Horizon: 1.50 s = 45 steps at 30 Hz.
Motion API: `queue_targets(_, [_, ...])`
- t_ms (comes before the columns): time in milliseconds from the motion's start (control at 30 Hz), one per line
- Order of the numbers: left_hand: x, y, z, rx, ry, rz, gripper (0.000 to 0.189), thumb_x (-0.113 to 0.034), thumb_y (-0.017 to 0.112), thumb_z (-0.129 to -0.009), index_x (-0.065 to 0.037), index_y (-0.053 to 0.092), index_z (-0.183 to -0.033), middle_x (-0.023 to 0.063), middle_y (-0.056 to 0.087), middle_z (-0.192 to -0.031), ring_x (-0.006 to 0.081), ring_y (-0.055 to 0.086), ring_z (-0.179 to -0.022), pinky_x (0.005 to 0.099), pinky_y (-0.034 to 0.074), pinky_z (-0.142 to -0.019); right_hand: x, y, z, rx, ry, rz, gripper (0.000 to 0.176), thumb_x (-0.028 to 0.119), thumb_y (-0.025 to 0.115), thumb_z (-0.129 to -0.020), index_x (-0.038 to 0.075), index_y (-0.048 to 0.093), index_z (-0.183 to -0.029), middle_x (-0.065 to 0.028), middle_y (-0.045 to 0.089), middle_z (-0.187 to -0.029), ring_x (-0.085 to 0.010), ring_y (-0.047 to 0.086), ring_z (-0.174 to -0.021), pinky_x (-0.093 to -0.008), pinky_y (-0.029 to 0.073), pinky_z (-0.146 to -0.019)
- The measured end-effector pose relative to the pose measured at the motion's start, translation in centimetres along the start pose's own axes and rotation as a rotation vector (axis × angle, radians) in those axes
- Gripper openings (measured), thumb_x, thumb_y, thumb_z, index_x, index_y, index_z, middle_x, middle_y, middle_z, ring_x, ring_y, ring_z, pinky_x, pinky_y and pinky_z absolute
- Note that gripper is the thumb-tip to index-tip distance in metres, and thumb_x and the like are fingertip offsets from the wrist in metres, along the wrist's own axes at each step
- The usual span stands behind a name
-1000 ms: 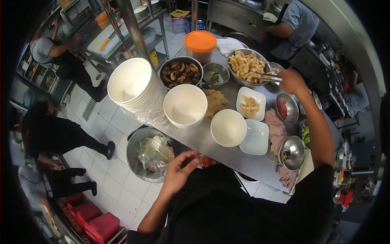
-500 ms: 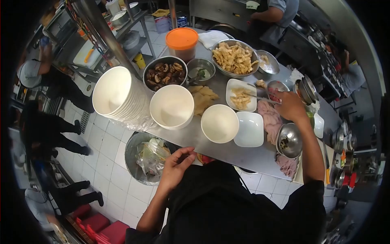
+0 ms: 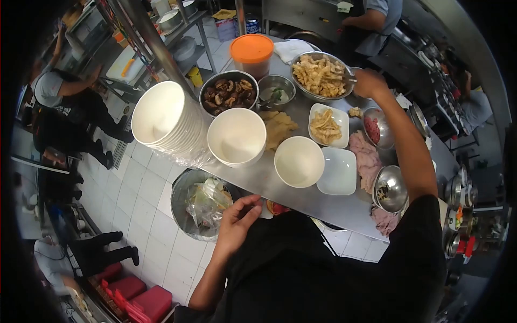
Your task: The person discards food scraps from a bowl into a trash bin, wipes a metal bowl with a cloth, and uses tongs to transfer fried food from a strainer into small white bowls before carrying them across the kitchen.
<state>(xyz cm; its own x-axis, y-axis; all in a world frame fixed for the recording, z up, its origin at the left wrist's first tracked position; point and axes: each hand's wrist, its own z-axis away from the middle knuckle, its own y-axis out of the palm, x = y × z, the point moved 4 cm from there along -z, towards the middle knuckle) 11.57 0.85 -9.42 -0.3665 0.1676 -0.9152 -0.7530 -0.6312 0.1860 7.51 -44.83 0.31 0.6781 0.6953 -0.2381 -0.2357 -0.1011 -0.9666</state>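
Note:
My right hand (image 3: 370, 85) reaches to the far side of the table, closed on metal tongs (image 3: 344, 78) whose tips are in a steel bowl (image 3: 329, 99) of pale fried-looking strips (image 3: 318, 75). My left hand (image 3: 238, 219) hangs by the table's near edge, fingers loosely curled in, with nothing visible in them. Nearer me stand a white square dish (image 3: 315, 141) with some of the strips (image 3: 325, 126), a second square dish (image 3: 337, 172) with nothing in it, and two round white tubs (image 3: 237, 138), (image 3: 299, 161).
A tall stack of white tubs (image 3: 167, 116), a bowl of brown mushrooms (image 3: 229, 94) and an orange-lidded container (image 3: 251, 49) stand left. Raw pink meat (image 3: 366, 159) and steel bowls (image 3: 392, 188) lie right. A lined bin (image 3: 186, 215) stands below; co-workers (image 3: 371, 24) are around.
My right hand with the tongs has moved away from the square dish of strips, up to the steel bowl of strips. My left hand stays by the table edge. The view has shifted slightly.

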Motion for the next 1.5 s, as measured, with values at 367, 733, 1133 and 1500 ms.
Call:
queue_targets(367, [0.3,-0.7,-0.7,0.019,-0.015,-0.015,0.030,-0.012,0.059,-0.089,0.001,0.055,-0.116,0.0083,0.062,-0.103,0.0141,0.058,-0.091,0.0276,0.046,-0.083,-4.8,-4.8,10.5,-0.263,0.025,-0.225,0.033,0.019,0.061,-0.071,0.006,0.067,-0.101,-0.0207,0.063,-0.096,-0.0352,0.061,-0.089,-0.0409,0.049,-0.082])
queue_targets(733, [0.6,-0.3,-0.7,0.056,-0.032,-0.050,0.028,-0.011,0.059,-0.089,-0.001,0.057,-0.114,0.0080,0.062,-0.103,0.0143,0.058,-0.092,0.0281,0.047,-0.084,-2.9,-1.2,16.1,-0.107,-0.013,-0.149,0.036,0.018,0.066,-0.067,0.007,0.067,-0.101,-0.0201,0.065,-0.089,-0.0360,0.061,-0.088,-0.0435,0.048,-0.080])
queue_targets(1133, [1.0,-0.3,0.7,0.016,-0.031,-0.049,0.029,-0.010,0.058,-0.089,0.001,0.056,-0.115,0.0090,0.062,-0.104,0.0155,0.057,-0.099,0.0293,0.047,-0.086,-2.5,4.5,4.9,0.189,0.031,0.313,0.028,0.013,0.060,-0.070,0.004,0.067,-0.095,-0.0167,0.065,-0.099,-0.0299,0.063,-0.094,-0.0375,0.052,-0.080])
queue_targets(1500, [1.3,-0.4,-0.3,0.054,-0.044,-0.036,0.030,-0.010,0.058,-0.089,0.001,0.055,-0.117,0.0087,0.062,-0.103,0.0136,0.057,-0.091,0.0269,0.046,-0.083,-1.7,-3.8,13.4,0.092,0.092,0.092,0.033,0.016,0.060,-0.067,0.011,0.068,-0.099,-0.0164,0.065,-0.094,-0.0335,0.061,-0.093,-0.0414,0.048,-0.083])
